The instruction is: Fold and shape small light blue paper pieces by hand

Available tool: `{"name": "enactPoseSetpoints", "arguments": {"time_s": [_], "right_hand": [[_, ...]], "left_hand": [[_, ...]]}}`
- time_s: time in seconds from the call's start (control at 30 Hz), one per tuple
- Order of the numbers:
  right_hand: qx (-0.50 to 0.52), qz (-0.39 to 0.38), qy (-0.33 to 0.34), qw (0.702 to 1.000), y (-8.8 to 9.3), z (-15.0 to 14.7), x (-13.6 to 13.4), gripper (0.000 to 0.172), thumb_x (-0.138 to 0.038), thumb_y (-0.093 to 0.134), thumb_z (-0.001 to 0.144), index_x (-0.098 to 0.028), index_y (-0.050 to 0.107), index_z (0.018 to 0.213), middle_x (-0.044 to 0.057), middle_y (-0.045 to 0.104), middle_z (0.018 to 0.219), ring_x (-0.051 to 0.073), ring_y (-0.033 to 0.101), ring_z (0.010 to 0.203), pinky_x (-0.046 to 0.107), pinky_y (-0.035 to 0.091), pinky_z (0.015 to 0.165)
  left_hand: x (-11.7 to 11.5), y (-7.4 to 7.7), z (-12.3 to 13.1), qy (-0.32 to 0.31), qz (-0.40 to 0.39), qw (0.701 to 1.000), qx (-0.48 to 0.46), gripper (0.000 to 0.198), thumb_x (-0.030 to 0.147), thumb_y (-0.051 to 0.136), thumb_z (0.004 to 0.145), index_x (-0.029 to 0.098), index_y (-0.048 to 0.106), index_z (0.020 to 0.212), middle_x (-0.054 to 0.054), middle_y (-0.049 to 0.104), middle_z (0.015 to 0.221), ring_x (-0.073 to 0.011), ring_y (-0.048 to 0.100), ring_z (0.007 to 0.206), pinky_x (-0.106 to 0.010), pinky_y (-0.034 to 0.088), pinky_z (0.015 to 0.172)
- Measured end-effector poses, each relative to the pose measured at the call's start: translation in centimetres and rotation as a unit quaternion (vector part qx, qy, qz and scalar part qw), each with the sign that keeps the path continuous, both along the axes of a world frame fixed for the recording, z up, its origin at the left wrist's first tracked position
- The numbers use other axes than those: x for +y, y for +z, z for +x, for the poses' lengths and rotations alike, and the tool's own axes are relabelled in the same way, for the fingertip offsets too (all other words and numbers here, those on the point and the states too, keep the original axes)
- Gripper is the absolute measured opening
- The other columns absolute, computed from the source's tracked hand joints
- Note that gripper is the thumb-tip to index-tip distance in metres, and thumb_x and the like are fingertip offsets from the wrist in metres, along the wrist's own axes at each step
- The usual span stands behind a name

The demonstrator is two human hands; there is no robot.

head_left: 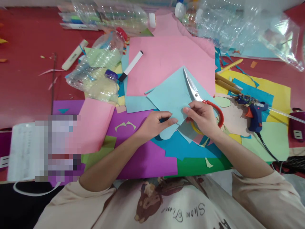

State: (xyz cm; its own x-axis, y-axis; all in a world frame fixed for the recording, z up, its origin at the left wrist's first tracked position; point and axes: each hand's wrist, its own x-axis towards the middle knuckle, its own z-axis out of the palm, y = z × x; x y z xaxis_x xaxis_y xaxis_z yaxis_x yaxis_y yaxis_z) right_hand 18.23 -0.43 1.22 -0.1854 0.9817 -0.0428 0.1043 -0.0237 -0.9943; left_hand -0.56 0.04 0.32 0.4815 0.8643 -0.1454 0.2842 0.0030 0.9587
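Could mix up the big light-blue sheet (166,81) with the same-coloured cutout (169,131) at its near side, tbh. Could also bump the scissors (196,96), parked in the way right by the right hand (202,117). Pinching the cutout in the right grip; can't tell about the left hand (153,125) at its edge. Also see a cluttered red tabletop (35,63), plastic bottles (95,66), glue gun (256,116) off right, white marker (132,65).

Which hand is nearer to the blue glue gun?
The right hand. It is to the left of the blue glue gun, with neither touching; the left hand is farther left, on the other side of the right hand.
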Motion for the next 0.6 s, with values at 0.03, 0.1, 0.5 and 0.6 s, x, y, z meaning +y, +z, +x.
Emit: {"name": "enactPoseSetpoints", "arguments": {"time_s": [0.03,0.1,0.5,0.6], "right_hand": [[-0.002,0.000,0.001,1.000,0.02,0.00,0.00,0.037,-0.047,0.065,0.083,-0.019,0.052,0.063,-0.005,0.051,0.049,0.008,0.054,0.046,0.021,0.038,0.044],[-0.008,-0.002,0.002,1.000,0.06,0.02,0.01,0.037,-0.048,0.064,0.083,-0.019,0.052,0.063,-0.005,0.051,0.049,0.008,0.054,0.046,0.021,0.038,0.044],[-0.032,0.023,0.017,0.999,0.02,0.19,-0.13,0.035,-0.043,0.060,0.088,-0.019,0.054,0.064,-0.005,0.051,0.050,0.008,0.056,0.047,0.021,0.040,0.045],[-0.029,0.017,0.012,0.999,0.09,0.13,-0.10,0.036,-0.045,0.061,0.086,-0.019,0.053,0.063,-0.005,0.051,0.050,0.008,0.057,0.047,0.021,0.040,0.045]], "left_hand": [[0.00,-0.02,0.00,0.002,0.000,1.000,0.002,0.049,0.044,0.057,0.082,0.018,0.027,0.054,0.005,0.018,0.057,-0.0065,0.019,0.051,-0.023,0.019,0.046],[-0.02,-0.10,-0.01,0.006,-0.001,1.000,0.008,0.049,0.046,0.057,0.082,0.018,0.027,0.053,0.005,0.018,0.057,-0.0067,0.020,0.051,-0.023,0.018,0.046],[-0.16,-0.10,-0.03,0.019,-0.002,1.000,-0.002,0.050,0.044,0.058,0.081,0.018,0.027,0.052,0.005,0.018,0.055,-0.0063,0.018,0.050,-0.023,0.018,0.045],[-0.14,-0.08,-0.01,0.019,-0.005,1.000,-0.001,0.052,0.048,0.058,0.081,0.018,0.027,0.052,0.005,0.019,0.055,-0.0066,0.018,0.050,-0.023,0.018,0.044]]}}
